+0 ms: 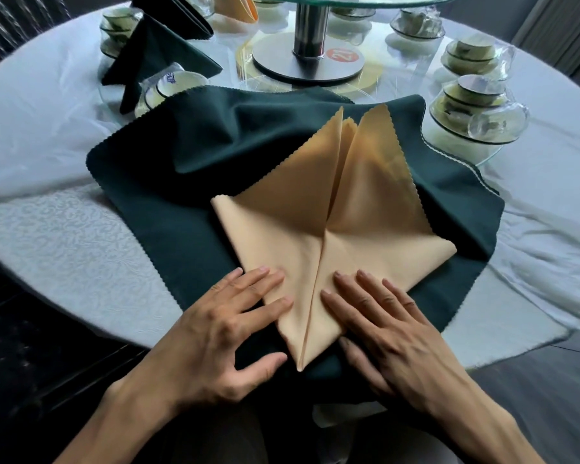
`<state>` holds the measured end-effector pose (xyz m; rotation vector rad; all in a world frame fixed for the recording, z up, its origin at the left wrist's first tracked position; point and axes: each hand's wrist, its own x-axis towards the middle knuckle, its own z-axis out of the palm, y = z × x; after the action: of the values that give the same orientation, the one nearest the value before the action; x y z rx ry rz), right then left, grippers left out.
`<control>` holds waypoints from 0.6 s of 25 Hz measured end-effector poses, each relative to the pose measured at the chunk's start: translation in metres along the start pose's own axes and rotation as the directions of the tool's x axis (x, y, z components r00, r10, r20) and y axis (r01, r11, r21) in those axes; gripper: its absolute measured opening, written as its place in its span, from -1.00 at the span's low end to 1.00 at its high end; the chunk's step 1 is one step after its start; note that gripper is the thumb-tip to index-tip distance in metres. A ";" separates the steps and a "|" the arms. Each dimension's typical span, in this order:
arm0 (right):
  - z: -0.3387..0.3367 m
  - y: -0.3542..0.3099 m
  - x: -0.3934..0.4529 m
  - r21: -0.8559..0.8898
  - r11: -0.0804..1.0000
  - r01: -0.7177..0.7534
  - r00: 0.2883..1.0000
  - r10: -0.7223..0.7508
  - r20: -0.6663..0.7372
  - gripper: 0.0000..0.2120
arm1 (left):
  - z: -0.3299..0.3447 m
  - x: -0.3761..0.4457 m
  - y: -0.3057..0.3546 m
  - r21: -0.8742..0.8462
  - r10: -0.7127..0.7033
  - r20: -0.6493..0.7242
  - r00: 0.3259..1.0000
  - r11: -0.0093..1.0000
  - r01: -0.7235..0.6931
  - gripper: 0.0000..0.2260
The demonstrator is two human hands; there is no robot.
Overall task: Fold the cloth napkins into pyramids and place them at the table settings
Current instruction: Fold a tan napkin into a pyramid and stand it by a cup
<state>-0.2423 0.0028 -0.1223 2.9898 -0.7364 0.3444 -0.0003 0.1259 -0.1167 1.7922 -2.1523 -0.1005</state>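
A tan napkin [335,229] lies folded into a diamond with a centre seam, its two far flaps lifting slightly. It rests on an unfolded dark green napkin [168,195] spread over the table. My left hand [228,329] lies flat on the tan napkin's near left side, fingers straight. On the near right side, my right hand [392,326] presses with straight fingers too. Both hands flank the near point of the diamond. A folded dark green napkin [154,51] stands at the far left, and another tan napkin [238,8] shows at the top edge.
The round table has a white cloth [47,145]. Stacked bowls and glass cups [476,108] sit on the right, more [168,88] on the left. A glass turntable's metal stand [310,31] rises at the centre. The table's near edge is right before me.
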 end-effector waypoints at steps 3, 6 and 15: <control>0.001 -0.001 0.001 0.013 1.000 -0.007 1.000 0.007 -0.010 -0.47 | 0.003 0.006 0.005 0.054 -0.001 -0.034 0.999 0.999 0.002 -0.47; -0.002 -0.003 0.005 0.055 0.998 -0.017 1.000 0.018 -0.015 -0.45 | 0.001 0.020 0.006 0.090 0.055 -0.086 0.995 0.995 -0.048 -0.44; -0.022 0.059 0.012 0.040 0.992 -0.118 0.989 0.121 -0.086 -0.58 | -0.004 0.056 0.014 0.047 0.191 -0.134 0.972 0.981 -0.187 -0.60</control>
<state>-0.2636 -0.0535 -0.0987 2.9469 -0.9123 0.4964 -0.0205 0.0756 -0.0975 1.5525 -2.2228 0.1039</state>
